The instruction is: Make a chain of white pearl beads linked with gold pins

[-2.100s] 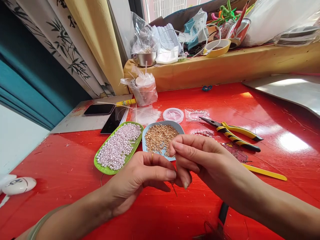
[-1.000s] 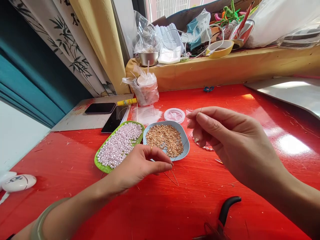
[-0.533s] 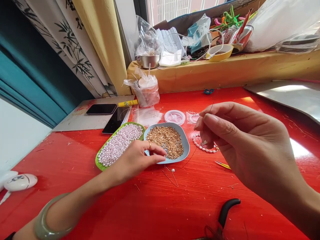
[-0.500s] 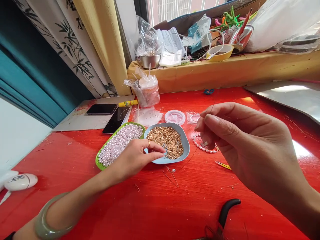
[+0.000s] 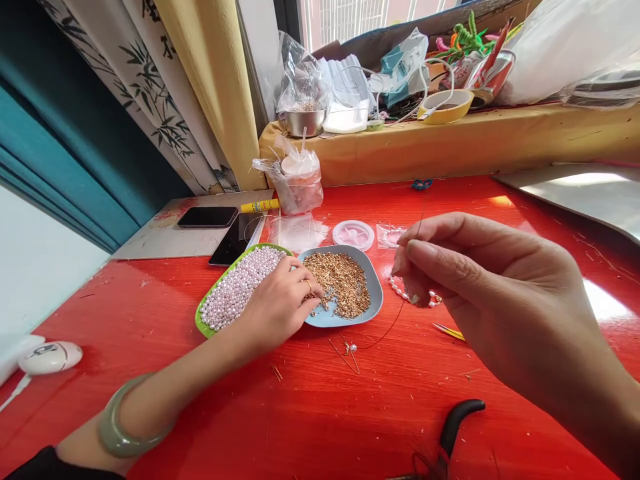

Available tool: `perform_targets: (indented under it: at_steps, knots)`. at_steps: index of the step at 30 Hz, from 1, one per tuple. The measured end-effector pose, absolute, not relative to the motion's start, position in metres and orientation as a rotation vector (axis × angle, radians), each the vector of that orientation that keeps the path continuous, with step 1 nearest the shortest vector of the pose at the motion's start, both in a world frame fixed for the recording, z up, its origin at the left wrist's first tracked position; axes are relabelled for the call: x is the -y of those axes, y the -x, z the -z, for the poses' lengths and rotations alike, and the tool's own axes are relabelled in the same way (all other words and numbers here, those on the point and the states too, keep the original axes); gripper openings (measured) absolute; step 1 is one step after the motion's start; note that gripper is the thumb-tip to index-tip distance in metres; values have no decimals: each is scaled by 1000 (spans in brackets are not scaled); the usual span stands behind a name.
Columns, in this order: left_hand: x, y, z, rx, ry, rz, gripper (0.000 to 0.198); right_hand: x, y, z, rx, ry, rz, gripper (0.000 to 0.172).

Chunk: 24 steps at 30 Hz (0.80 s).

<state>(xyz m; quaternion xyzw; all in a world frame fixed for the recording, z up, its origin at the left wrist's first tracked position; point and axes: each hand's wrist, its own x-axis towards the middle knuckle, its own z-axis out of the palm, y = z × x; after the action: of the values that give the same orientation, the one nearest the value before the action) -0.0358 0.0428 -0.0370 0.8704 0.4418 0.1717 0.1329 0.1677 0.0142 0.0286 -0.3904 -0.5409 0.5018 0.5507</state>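
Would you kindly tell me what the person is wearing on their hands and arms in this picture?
The left hand has a thin gold ring on one finger, and a smooth, pale green bangle circles that wrist. A dark sleeve edge shows further up that arm. The right hand and forearm are bare: no ring, bracelet or sleeve in view.

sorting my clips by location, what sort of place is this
Probably a home beading desk by a window: a green tray of pearl beads, thin wire pinched in the right hand, and a cluttered windowsill behind the red table.
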Motion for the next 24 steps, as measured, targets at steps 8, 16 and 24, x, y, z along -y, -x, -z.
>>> perform_targets:
  at_steps: [8, 16, 24]
  knots:
    - [-47, 31, 41, -1391, -2673, -509, 17, -16, -168, -24, 1287, 902, -1230, 6]
    - [-48, 32, 42, -1472, -2696, -451, 16, -17, -167, -22, 1292, 851, -1292, 5]
    - [-51, 24, 37, -1486, -2625, -345, 12, -18, -166, -23, 1344, 874, -1307, 8]
